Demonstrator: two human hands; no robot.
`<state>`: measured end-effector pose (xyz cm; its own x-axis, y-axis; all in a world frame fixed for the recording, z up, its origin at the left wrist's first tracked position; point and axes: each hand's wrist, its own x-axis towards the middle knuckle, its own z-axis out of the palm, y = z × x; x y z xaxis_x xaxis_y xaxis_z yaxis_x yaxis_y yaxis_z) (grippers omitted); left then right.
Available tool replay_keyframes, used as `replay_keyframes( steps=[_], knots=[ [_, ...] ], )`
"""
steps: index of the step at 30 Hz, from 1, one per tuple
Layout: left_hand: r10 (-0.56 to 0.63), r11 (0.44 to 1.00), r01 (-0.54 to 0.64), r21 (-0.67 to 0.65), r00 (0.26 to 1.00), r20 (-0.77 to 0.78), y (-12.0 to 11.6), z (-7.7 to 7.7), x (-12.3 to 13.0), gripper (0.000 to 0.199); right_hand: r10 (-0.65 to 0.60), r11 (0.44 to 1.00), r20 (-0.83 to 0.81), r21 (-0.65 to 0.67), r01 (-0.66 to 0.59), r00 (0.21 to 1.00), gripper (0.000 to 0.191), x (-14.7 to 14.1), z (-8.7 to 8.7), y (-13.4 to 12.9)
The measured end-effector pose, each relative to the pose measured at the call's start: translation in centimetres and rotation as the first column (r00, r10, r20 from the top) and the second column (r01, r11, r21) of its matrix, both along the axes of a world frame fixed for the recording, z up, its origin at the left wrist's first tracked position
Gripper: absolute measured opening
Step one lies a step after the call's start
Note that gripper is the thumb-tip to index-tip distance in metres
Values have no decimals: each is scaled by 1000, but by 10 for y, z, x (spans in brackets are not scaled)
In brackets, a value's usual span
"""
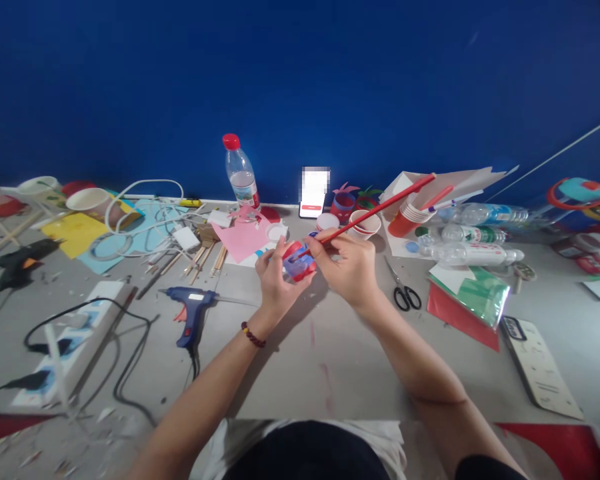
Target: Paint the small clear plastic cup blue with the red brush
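A small red and blue-purple piece (pixel 300 261) is held near the middle of the view by my left hand (pixel 280 277), its fingers wrapped round the piece from the left and below. My right hand (pixel 347 263) pinches a long red brush-like stick (pixel 385 205). The stick slants from the upper right down to the piece, and its lower end meets or overlaps the piece's upper side. What the tip looks like is too small to tell. A beaded bracelet circles my left wrist.
Left of my hands lie a blue glue gun (pixel 194 310) and a white power strip (pixel 75 343) with black cords. A red-capped bottle (pixel 241 177) stands behind. Black scissors (pixel 407 297), plastic bottles (pixel 473 253), paper cups (pixel 405 221) and a phone (pixel 543 367) are on the right.
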<state>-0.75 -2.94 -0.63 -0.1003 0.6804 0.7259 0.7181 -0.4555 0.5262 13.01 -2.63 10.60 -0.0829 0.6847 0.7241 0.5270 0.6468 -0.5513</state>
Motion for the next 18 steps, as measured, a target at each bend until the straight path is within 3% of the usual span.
replay_keyframes(
  steps=[4,12,18],
  knots=[
    [7,1000,-7,10,1000,-15,0,-1,0,99,2,999,-12,42,-1,1000,25,-1,7,-3],
    [-3,997,1,83,1000,24,0,-5,-5,97,-190,979,-19,73,190,982,31,18,7,16],
    [-15,996,10,90,998,57,1,-8,-6,93,-243,963,-29,111,245,970,27,26,7,21]
  ],
)
